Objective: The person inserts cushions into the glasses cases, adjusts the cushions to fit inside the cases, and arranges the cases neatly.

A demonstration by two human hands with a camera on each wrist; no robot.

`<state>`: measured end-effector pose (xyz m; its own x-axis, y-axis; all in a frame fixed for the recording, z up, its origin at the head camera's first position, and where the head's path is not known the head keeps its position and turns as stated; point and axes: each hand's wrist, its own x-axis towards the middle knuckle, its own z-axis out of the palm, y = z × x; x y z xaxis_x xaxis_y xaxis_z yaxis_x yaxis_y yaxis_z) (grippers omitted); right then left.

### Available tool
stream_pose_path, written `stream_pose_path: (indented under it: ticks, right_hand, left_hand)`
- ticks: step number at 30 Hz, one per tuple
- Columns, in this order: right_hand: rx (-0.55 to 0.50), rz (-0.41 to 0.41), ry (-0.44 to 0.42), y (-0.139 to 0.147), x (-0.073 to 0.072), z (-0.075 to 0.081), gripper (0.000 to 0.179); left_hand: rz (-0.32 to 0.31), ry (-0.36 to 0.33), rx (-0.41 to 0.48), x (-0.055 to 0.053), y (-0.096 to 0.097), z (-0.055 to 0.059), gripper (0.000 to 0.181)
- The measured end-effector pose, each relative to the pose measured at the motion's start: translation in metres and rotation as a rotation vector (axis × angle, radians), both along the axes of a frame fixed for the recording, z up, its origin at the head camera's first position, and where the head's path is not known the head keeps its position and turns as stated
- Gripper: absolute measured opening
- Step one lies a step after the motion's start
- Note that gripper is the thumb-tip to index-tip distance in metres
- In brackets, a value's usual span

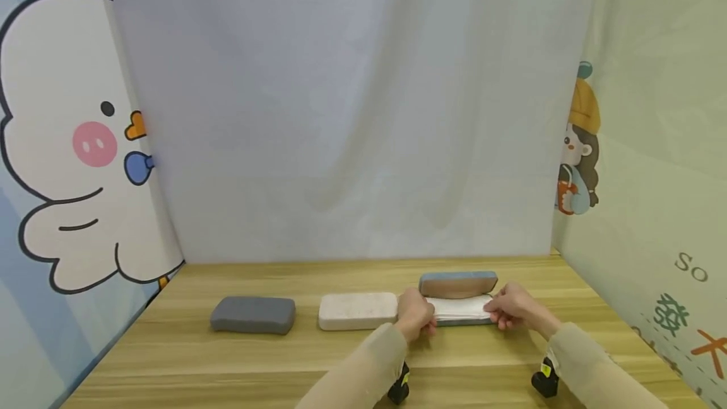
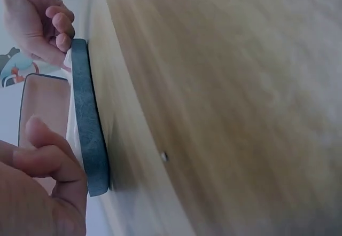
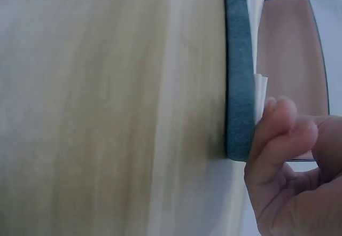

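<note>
A blue-green glasses case (image 2: 90, 124) lies open on the wooden table, its lid raised at the back with a brownish-pink lining (image 1: 454, 288). A folded white cloth (image 1: 459, 308) lies inside, its layers showing along the front edge. My left hand (image 1: 416, 314) is at the left end of the case, fingers curled at the cloth's left edge; its exact contact is partly hidden. At the opposite end, my right hand (image 1: 514, 307) pinches the cloth's right edge between thumb and fingers. In the right wrist view, the fingertips (image 3: 286, 113) meet the cloth beside the case's rim.
To the left of my left hand stands a closed off-white case (image 1: 358, 312), close beside it. Farther left lies a closed dark grey case (image 1: 253, 315). A white curtain (image 1: 363, 112) hangs behind the table (image 1: 238, 371), with printed cloth walls on both sides.
</note>
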<state>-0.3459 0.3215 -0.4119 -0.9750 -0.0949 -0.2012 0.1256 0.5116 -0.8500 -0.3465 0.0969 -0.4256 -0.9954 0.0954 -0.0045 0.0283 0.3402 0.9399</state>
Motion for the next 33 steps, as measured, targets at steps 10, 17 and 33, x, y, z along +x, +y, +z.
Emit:
stream_pose_path:
  ticks: [10, 17, 33]
  right_hand:
    - [0.163, 0.205, 0.113, 0.023, 0.010, 0.006, 0.063]
    - [0.135, 0.301, 0.127, 0.031, 0.002, -0.004, 0.117]
    - [0.021, 0.274, 0.088, 0.044, -0.005, -0.013, 0.124]
  left_hand:
    - [-0.249, -0.103, -0.016, 0.005, -0.017, 0.010, 0.094]
    - [-0.271, -0.132, -0.015, -0.002, -0.015, 0.005, 0.106]
    - [-0.278, -0.099, 0.040, -0.007, -0.012, -0.003, 0.088]
